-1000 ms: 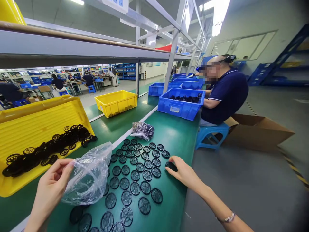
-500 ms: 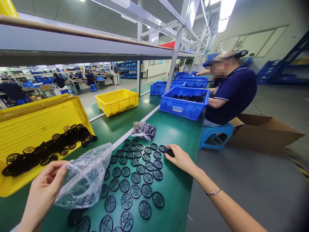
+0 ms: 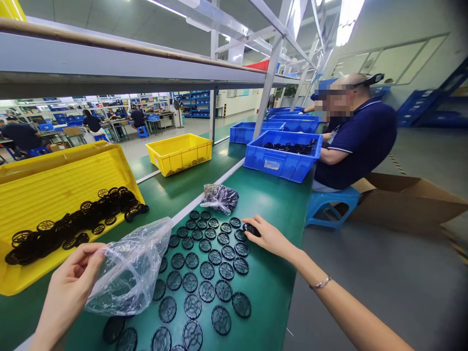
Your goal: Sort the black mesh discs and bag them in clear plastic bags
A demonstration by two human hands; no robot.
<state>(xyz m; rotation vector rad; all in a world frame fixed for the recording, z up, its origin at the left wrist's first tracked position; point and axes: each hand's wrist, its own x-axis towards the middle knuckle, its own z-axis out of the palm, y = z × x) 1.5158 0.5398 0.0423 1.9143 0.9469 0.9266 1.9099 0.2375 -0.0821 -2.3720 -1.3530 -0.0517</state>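
**A:** What is the person's right hand doing?

**B:** The right hand [image 3: 268,239] is curved over a black round mesh disc [image 3: 251,229] at the far end of the rows, its fingers closed around the disc and holding it.

**A:** And the left hand?

**B:** The left hand [image 3: 68,292], at near left, pinches a crumpled clear plastic bag [image 3: 127,273], its fingers almost closed on the film. The bag droops over the left edge of the rows and hides part of them.

**A:** Where are the other discs?

**B:** Rows of flat black round mesh discs [image 3: 206,270] lie between the hands on a long green surface [image 3: 270,297]. More are heaped in a shallow ribbed yellow tray [image 3: 54,195] to the left.

**A:** What else is close by?

**B:** A small plastic bag of dark parts [image 3: 220,199] sits just beyond the rows. Farther off stand a yellow plastic crate [image 3: 179,153] and a blue plastic crate [image 3: 281,156], with a seated co-worker in a navy polo shirt [image 3: 356,141] to the right.
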